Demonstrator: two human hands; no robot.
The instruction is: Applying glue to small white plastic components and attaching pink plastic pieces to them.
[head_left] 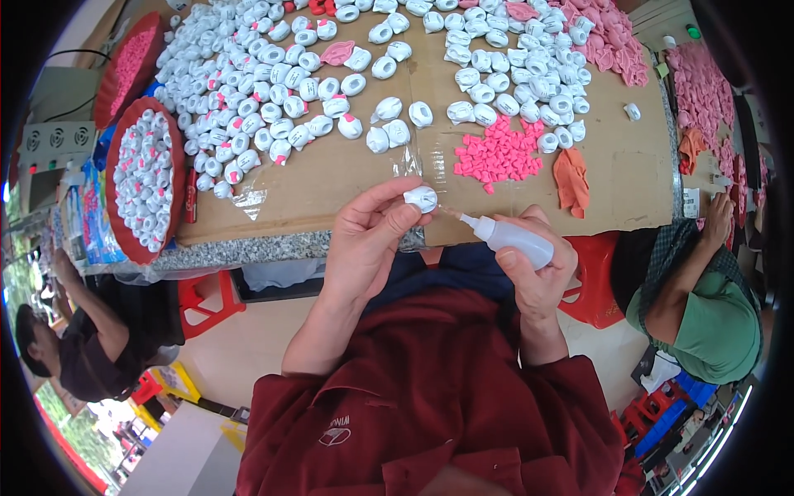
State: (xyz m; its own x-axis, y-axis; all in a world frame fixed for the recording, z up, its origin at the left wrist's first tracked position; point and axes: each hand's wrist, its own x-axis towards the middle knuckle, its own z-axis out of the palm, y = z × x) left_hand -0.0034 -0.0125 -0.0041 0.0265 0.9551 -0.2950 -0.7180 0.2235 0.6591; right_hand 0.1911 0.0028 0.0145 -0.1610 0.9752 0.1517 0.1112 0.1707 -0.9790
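Note:
Between thumb and fingers, my left hand (pixel 368 240) pinches a small white hollow plastic piece (pixel 422 198) above the table's near edge. My right hand (pixel 542 269) is wrapped round a white squeeze bottle (pixel 519 242), tilted so its thin nozzle points left at the piece. The tip is close to the piece; whether they touch I cannot tell. Beyond my hands lies a heap of small bright pink parts (pixel 499 155). Many similar white pieces (pixel 273 91) cover the cardboard behind, some with a pink part on them.
Red bowls stand at the left, one with white pieces (pixel 142 182), another with pink bits (pixel 128 66). An orange cloth-like scrap (pixel 571 182) lies right of the pink heap. Flat pink pieces (pixel 608 37) pile up at the back right. People sit at both sides (pixel 703 306).

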